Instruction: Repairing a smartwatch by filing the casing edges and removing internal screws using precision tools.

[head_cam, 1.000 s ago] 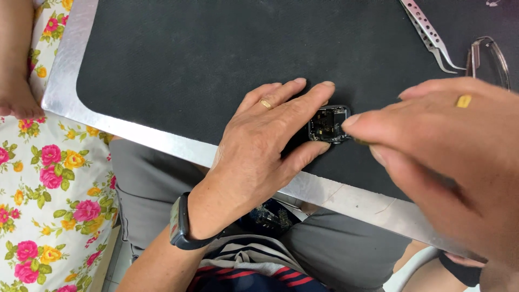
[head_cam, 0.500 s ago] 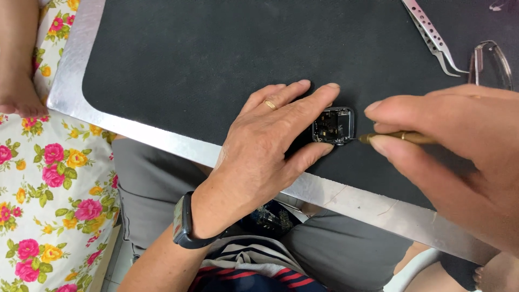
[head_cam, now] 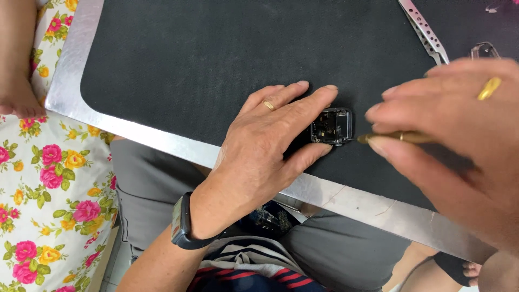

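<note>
A small opened device (head_cam: 331,126), square with a dark frame and exposed parts inside, lies on a black mat (head_cam: 216,59). My left hand (head_cam: 267,146) rests flat on the mat and pins the device between forefinger and thumb. A ring sits on that hand, and a dark band is on the wrist. My right hand (head_cam: 459,140) holds a thin brass-coloured tool (head_cam: 397,137) whose tip touches the device's right edge. The tool's far end is hidden by my fingers.
The mat lies on a metal tray (head_cam: 346,197) across my lap. Perforated metal tweezers (head_cam: 424,30) and a clear lens-like object (head_cam: 484,50) lie at the mat's far right. A flowered cloth (head_cam: 43,178) is at the left, with another person's bare foot (head_cam: 16,92) on it.
My right hand has drawn back to the right, uncovering the device. The brass tool has come into sight, its tip at the device's right edge. My left hand has stayed put.
</note>
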